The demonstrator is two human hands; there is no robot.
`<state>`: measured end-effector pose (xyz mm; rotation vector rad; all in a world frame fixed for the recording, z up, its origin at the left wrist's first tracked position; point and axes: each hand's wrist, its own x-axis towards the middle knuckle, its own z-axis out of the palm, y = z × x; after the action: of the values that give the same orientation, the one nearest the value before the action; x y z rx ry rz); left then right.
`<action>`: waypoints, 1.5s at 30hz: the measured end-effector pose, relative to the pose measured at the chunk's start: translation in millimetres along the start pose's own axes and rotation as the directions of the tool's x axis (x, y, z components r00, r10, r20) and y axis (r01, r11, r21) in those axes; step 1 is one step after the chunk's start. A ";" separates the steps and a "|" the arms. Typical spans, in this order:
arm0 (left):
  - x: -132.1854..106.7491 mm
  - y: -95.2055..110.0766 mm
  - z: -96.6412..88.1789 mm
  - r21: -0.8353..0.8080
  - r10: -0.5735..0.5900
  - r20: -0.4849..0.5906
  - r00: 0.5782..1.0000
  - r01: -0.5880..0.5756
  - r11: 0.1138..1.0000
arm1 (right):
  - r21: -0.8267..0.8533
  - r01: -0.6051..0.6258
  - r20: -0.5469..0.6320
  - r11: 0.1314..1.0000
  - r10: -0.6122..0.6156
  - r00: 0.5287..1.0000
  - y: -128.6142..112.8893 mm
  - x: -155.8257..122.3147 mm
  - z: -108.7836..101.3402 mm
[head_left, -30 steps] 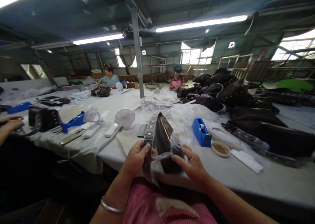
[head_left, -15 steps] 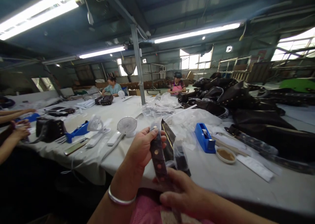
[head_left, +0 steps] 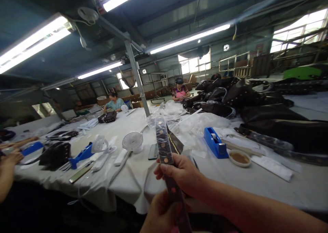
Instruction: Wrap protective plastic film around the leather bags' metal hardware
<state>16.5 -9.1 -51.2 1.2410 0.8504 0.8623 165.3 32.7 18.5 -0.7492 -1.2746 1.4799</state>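
Observation:
A dark strap (head_left: 163, 137) with a row of copper-coloured studs stands almost upright in front of me, its upper end covered in clear plastic film. My right hand (head_left: 183, 171) pinches it around the middle, thumb in front and fingers behind. Lower down, my left hand (head_left: 160, 210) is closed around the strap's lower part, partly blurred and cut off by the bottom edge. Behind the strap lie a dark piece with a gold zip (head_left: 175, 140) and a phone (head_left: 153, 151) on the table.
A blue tape dispenser (head_left: 215, 144) and a round dish (head_left: 239, 158) stand to the right, before piled dark studded bags (head_left: 271, 113). A small white fan (head_left: 132, 141) is left of the strap. Co-workers' hands (head_left: 11, 158) show at far left. Plastic film covers the table's middle.
My left hand has moved from the strap's upper end down to its lower part. My right hand now grips higher up, and the plastic-covered end stands free. The view has tilted.

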 end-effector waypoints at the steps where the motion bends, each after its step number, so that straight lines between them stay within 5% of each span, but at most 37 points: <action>1: 1.3 2.7 -3.9 0.040 -0.009 -0.094 0.996 0.013 0.999 | -0.063 0.071 -0.019 0.996 -0.072 0.997 -0.5 1.2 -1.8; 3: 7.2 15.0 -15.9 0.059 0.035 -0.286 0.958 -0.019 0.998 | -0.168 0.196 -0.074 0.966 -0.211 0.975 0.2 -1.9 -7.0; 5: 15.8 33.1 -29.0 0.052 0.126 -0.420 0.899 -0.114 0.992 | -0.179 0.179 -0.109 0.967 -0.200 0.974 4.3 -11.4 -11.6; 8: 28.9 60.8 -38.1 0.002 0.293 -0.512 0.807 -0.339 0.941 | -0.064 -0.141 0.057 0.988 0.145 0.988 18.8 -30.6 -12.3; 11: 36.6 77.2 -27.5 -0.064 0.373 -0.532 0.760 -0.475 0.878 | 0.088 -0.494 0.243 0.865 0.462 0.853 36.8 -42.8 -7.4; 14: 34.4 77.8 -8.2 -0.126 0.362 -0.506 0.783 -0.483 0.867 | 0.330 -0.611 0.238 0.720 0.562 0.792 43.8 -39.9 -3.4; 17: 23.9 70.2 4.1 -0.190 0.289 -0.445 0.848 -0.404 0.895 | 0.448 -0.509 0.105 0.735 0.522 0.846 37.1 -30.9 -0.9; 19: 16.0 65.4 5.7 -0.209 0.236 -0.409 0.881 -0.342 0.916 | 0.377 -0.444 0.035 0.813 0.467 0.884 31.4 -27.0 0.7; 21: 10.8 61.5 3.1 -0.208 0.202 -0.383 0.901 -0.298 0.932 | 0.211 -0.353 -0.003 0.912 0.362 0.932 29.0 -24.9 0.9; 24: 9.9 56.6 -3.2 -0.103 0.218 -0.378 0.900 -0.274 0.956 | -0.186 -0.049 -0.076 0.981 0.035 0.996 32.3 -22.8 -4.1; 27: 13.7 53.3 -7.1 0.080 0.237 -0.370 0.898 -0.223 0.972 | -0.539 0.199 0.031 0.819 -0.217 0.976 37.3 -20.9 -13.4; 32: 15.4 52.0 -9.1 0.244 0.264 -0.332 0.905 -0.188 0.951 | -0.714 0.365 0.247 0.597 -0.273 0.930 42.8 -19.2 -26.7; 40: 20.0 41.1 -14.8 -0.143 0.056 -0.197 0.979 -0.085 0.986 | -0.898 0.405 0.305 0.171 -0.421 0.854 42.9 -17.7 -37.4; 45: 24.6 25.5 -18.7 -0.171 -0.041 -0.121 0.992 0.020 0.985 | -0.893 0.441 0.366 0.083 -0.433 0.824 40.1 -14.5 -35.0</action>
<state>8.3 23.9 -30.1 1.0315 0.8742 0.9744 190.1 33.1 -30.8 -0.9648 -2.2024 -0.0463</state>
